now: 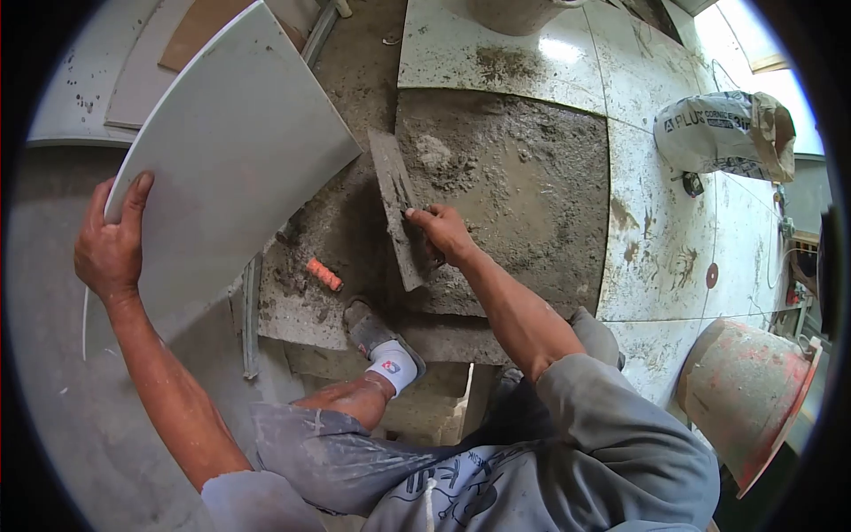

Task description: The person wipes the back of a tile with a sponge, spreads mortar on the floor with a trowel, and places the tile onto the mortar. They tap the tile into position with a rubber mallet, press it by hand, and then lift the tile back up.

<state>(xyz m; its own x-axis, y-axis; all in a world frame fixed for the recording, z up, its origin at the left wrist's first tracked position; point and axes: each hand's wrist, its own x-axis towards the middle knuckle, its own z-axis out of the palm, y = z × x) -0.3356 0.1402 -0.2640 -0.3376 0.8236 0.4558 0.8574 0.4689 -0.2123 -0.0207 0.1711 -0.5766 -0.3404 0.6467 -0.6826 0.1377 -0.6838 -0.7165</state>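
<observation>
Head view: L grip [115, 239] holds slab [222, 151], R grip [443, 235] clutches trowel [387, 182], wet mortar [523, 195] by rm's flr tiles [640, 275]

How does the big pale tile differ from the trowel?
The tile is broad, while the trowel is long and narrow. The tile's face is pale and mostly clean; the trowel is grey and caked with mortar. The tile is gripped at its edge by the left hand, the trowel by the right hand. Both are flat and hand-held.
</observation>
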